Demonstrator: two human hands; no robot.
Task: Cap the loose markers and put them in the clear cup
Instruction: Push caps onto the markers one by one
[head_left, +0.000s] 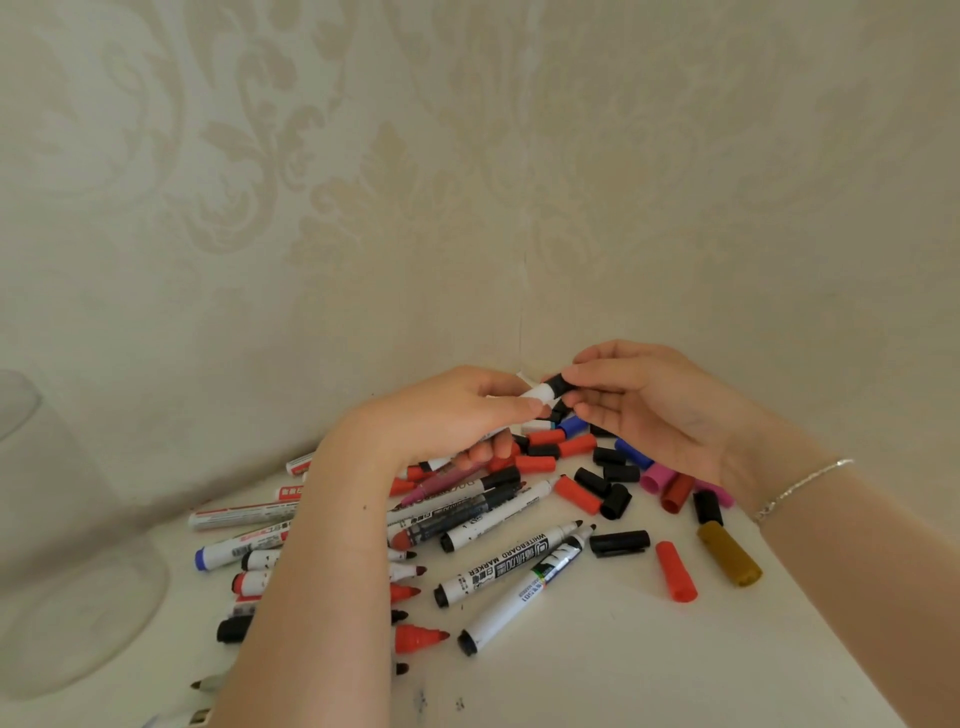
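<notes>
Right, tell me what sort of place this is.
Probably a room in a home, at a white table pushed into a corner. Damask-patterned wallpaper covers both walls, and whiteboard markers and loose caps lie scattered beside a clear cup.

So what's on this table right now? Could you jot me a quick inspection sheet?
Surface: white table, a few dark ink specks near the front edge.
Job's things: white marker held in the air, black cap at its tip; uncapped markers piled on the table; clear cup at far left.
Clutter: loose caps in red, black, blue, pink and mustard, scattered right of the pile.
Grippers: left hand grips the marker; right hand pinches the cap.
Cables: nothing seen.
Surroundings: cream patterned wallpaper; bracelet on the right wrist.
</notes>
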